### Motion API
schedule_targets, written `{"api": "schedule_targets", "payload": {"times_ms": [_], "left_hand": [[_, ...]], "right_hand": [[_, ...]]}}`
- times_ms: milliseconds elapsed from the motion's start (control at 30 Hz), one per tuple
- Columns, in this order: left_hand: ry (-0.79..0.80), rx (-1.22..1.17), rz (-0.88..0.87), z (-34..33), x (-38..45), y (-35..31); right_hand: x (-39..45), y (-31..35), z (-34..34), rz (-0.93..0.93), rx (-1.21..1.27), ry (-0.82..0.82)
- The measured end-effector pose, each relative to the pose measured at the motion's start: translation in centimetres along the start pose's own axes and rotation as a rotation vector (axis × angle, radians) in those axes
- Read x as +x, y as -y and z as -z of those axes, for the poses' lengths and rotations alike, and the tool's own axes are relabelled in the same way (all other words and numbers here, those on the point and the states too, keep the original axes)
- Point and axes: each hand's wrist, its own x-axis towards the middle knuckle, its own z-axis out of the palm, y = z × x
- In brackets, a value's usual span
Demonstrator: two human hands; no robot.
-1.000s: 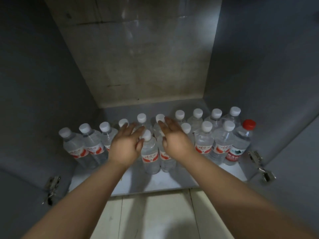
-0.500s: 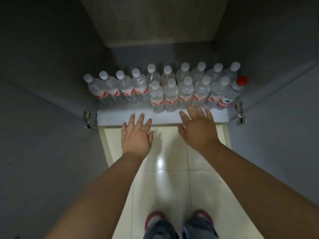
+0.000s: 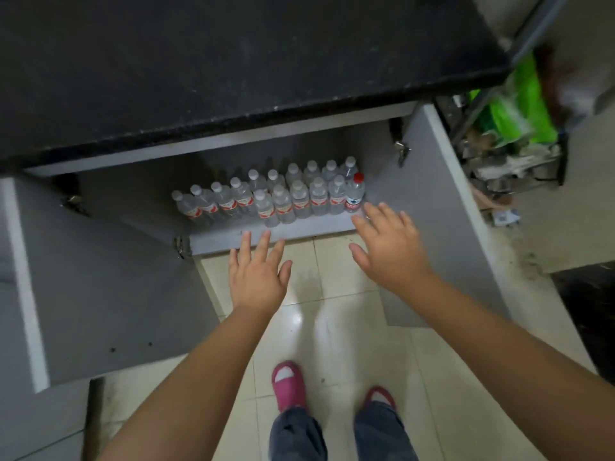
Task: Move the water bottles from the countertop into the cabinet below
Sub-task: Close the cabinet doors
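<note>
Ahead of the fingertips: cabinet (image 3: 109,207) doors wide open, bare shelf edge (image 3: 299,229) in front of the water bottles (image 3: 283,197). Perhaps sixteen, two rows, one red-capped bottle (image 3: 354,194). Left hand (image 3: 258,274), right hand (image 3: 391,247): palms down, fingers spread, holding nothing, above pale floor tiles (image 3: 332,327).

Under the black countertop (image 3: 233,54) the cabinet (image 3: 139,197) stands with both grey doors swung wide. On its floor the water bottles (image 3: 283,197) stand upright in two close rows, white-capped with red labels, and a red-capped bottle (image 3: 354,194) ends the near row at the right. The left hand (image 3: 258,277) and right hand (image 3: 391,251) hover with fingers spread in front of the shelf edge, holding nothing. Pink slippers (image 3: 289,384) stand on the glossy tiled floor (image 3: 332,327).
</note>
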Motion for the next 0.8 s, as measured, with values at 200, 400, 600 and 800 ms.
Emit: {"api": "schedule_targets", "payload": {"times_ms": [200,400,600,800], "left_hand": [[0.028,0.036,-0.064,0.7,-4.0,-7.3],[0.042,0.03,-0.083,-0.3,-6.0,-10.3],[0.028,0.098,0.008,0.6,-6.4,-5.1],[-0.019,0.208,0.165,4.1,-6.3,5.1]], "right_hand": [[-7.3,-9.6,7.3,0.084,-0.166,-0.039],[-10.6,-13.5,3.9,0.039,0.011,0.255],[-8.1,-5.9,1.1,0.278,-0.039,0.178],[-2.7,4.6,-2.3,0.381,-0.022,0.191]]}}
